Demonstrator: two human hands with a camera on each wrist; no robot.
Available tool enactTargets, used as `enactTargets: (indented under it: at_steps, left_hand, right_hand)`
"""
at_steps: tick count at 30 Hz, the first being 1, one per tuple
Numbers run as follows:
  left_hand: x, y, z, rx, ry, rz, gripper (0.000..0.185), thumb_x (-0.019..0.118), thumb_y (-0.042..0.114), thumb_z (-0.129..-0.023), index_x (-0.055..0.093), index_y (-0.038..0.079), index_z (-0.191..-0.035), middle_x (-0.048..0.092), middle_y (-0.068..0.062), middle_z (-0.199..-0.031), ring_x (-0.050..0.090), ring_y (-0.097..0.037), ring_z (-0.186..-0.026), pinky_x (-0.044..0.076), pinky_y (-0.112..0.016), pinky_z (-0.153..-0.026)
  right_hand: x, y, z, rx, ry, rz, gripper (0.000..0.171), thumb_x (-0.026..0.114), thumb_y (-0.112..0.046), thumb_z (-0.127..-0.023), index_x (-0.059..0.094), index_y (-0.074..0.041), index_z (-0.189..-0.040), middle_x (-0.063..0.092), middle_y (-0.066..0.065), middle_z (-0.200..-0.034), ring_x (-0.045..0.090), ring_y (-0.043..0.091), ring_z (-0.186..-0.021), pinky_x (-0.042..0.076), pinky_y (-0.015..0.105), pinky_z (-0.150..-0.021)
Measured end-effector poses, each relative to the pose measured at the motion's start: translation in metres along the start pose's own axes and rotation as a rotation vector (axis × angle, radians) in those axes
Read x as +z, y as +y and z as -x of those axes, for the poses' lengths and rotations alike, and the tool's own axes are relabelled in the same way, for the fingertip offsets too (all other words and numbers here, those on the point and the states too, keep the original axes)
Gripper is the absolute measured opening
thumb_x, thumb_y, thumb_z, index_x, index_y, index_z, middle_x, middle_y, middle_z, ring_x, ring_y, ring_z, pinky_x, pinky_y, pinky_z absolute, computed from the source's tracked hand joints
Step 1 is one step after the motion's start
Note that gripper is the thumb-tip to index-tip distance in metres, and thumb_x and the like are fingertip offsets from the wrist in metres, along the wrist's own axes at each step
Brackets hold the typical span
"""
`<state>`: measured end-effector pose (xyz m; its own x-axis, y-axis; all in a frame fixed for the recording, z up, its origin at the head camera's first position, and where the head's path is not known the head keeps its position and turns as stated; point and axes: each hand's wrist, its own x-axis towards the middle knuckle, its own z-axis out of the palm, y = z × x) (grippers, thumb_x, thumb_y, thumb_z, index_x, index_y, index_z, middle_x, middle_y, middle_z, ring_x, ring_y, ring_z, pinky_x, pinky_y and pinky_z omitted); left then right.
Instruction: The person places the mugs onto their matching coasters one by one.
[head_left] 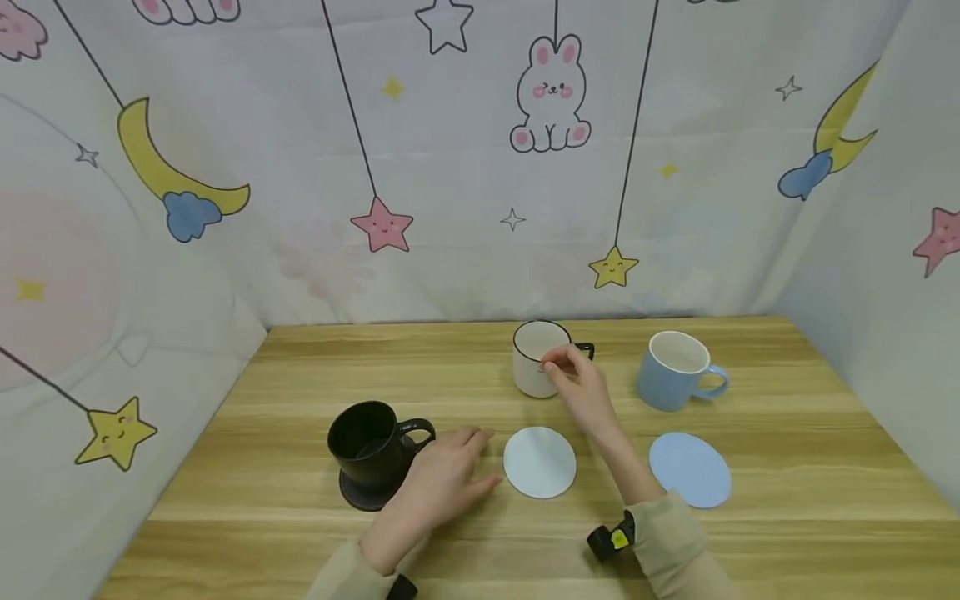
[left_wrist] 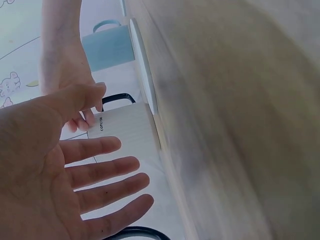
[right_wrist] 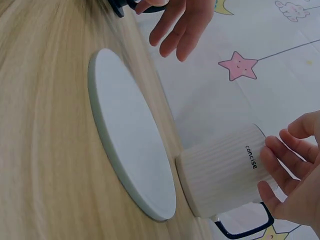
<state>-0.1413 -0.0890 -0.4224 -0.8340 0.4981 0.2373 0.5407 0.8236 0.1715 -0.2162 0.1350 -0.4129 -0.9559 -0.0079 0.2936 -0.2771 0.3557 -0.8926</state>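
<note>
While the head view looks down on a wooden table [head_left: 787,417] backed by a cartoon-print cloth [head_left: 450,150], the right hand [head_left: 581,387] reaches to a white mug [head_left: 534,360] at the far middle of the table, its fingertips at the near rim beside the mug's black handle; whether they actually pinch the rim cannot be told from here. The left hand [head_left: 442,483] lies low over the table with fingers straight and relaxed, holding nothing, between a black mug [head_left: 371,446] standing on a dark coaster [head_left: 358,496] and a white coaster [head_left: 540,462] that lies just in front of the white mug. To the right, a blue mug [head_left: 675,371] stands behind a blue coaster [head_left: 690,469], the two apart. In the left wrist view, the left hand [left_wrist: 55,170] is spread wide with an empty palm, and beyond it the right hand's fingers [left_wrist: 82,117] sit at the top of the white mug [left_wrist: 125,130], with the blue mug [left_wrist: 107,47] further off. In the right wrist view, the white mug [right_wrist: 220,175], ribbed and marked with a small word, stands upright just beside the edge of the white coaster [right_wrist: 130,155]; the right hand's fingers [right_wrist: 280,160] are loosely bent near its rim, and contact is not plain.
</note>
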Motion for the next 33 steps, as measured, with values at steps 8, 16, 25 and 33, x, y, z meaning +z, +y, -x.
enactTargets:
  at_steps: [8,16,25,33]
  left_hand:
    - [0.001,0.003,-0.007,0.023,0.004,0.004,0.056,0.072,0.044,-0.082,0.060,0.011,-0.126,0.066,-0.007,-0.118,0.066,-0.023,-0.104,0.054,-0.040,-0.082]
    - [0.001,0.005,-0.013,0.011,-0.057,0.017,0.057,0.069,0.046,-0.084,0.058,0.012,-0.129,0.064,-0.006,-0.122,0.064,-0.023,-0.110,0.054,-0.044,-0.081]
    - [-0.001,0.003,-0.019,0.018,-0.144,0.047,0.062,0.067,0.049,-0.085,0.054,0.013,-0.135,0.060,-0.008,-0.132,0.059,-0.025,-0.120,0.051,-0.049,-0.088]
    - [0.001,0.000,-0.024,0.033,-0.159,0.056,0.067,0.068,0.052,-0.083,0.053,0.013,-0.137,0.057,-0.009,-0.136,0.057,-0.027,-0.123,0.048,-0.051,-0.094]
  right_hand:
    - [-0.010,0.001,-0.009,-0.002,0.076,0.000,0.018,0.058,-0.016,-0.096,0.064,-0.003,-0.106,0.067,0.016,-0.100,0.057,0.006,-0.085,0.046,0.020,-0.077]
    - [-0.021,-0.014,-0.018,-0.008,0.122,0.011,0.019,0.054,-0.010,-0.097,0.062,0.002,-0.108,0.065,0.020,-0.104,0.050,0.001,-0.085,0.041,0.021,-0.080]
    - [-0.029,0.004,-0.033,-0.045,0.174,0.006,0.019,0.053,-0.005,-0.095,0.060,0.005,-0.109,0.062,0.022,-0.109,0.049,0.012,-0.097,0.037,0.032,-0.090]
    - [-0.032,0.020,-0.040,-0.026,0.234,0.031,0.021,0.055,-0.005,-0.092,0.059,0.004,-0.110,0.055,0.020,-0.114,0.043,0.030,-0.114,0.030,0.044,-0.103]
